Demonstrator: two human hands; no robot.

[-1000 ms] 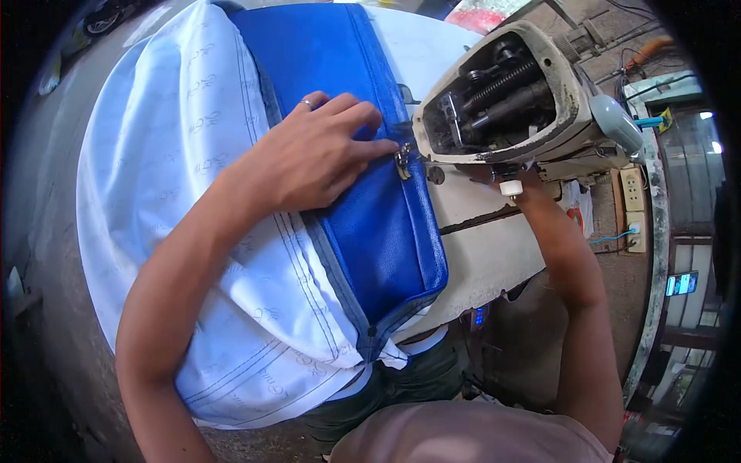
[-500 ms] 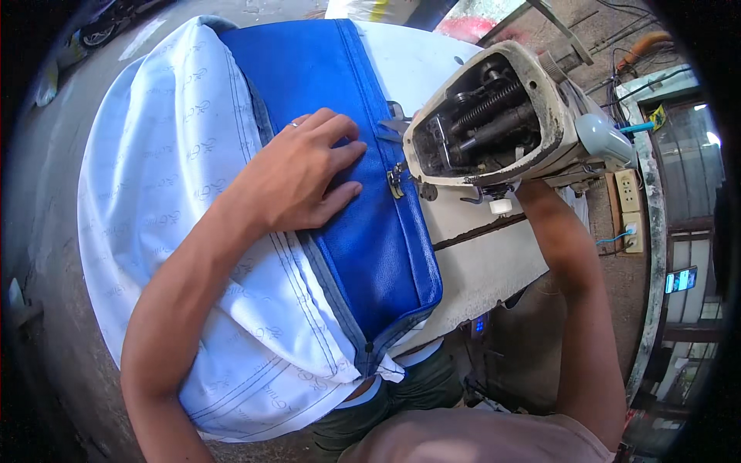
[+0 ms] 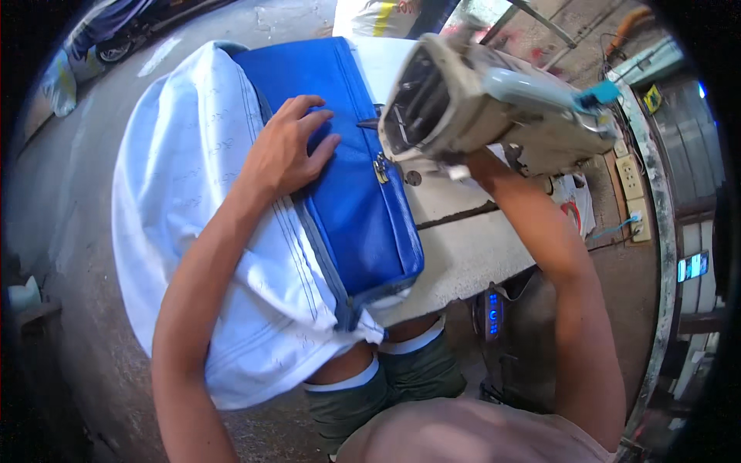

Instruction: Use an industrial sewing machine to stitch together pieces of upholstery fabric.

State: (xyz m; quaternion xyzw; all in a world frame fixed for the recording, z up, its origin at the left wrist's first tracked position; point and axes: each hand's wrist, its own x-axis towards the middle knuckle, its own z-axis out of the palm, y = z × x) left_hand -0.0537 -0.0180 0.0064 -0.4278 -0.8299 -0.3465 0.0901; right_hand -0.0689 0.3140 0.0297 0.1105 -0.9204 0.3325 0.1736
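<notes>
A blue leather-like panel (image 3: 351,224) with stitched edges lies under the presser foot (image 3: 380,168) of a beige sewing machine (image 3: 532,116). Joined along its left side is a white lining (image 3: 181,185) with faint print, hanging in folds off the table. My left hand (image 3: 289,147) rests on the panel left of the presser foot, fingers spread and gripping nothing. My right forearm (image 3: 532,208) reaches behind the machine head, which hides the fingers of that hand; what they touch cannot be seen.
The pale worktop (image 3: 463,262) has a dark seam and a worn front edge. Power sockets (image 3: 633,189) and a lit phone (image 3: 692,266) are at the right. Below the table glows a blue-lit control box (image 3: 494,312). A motorbike (image 3: 116,50) stands at the far left.
The whole view has shifted and tilted, showing more of the machine's side. My left hand lies slightly farther up the panel; my right hand stays behind the machine head.
</notes>
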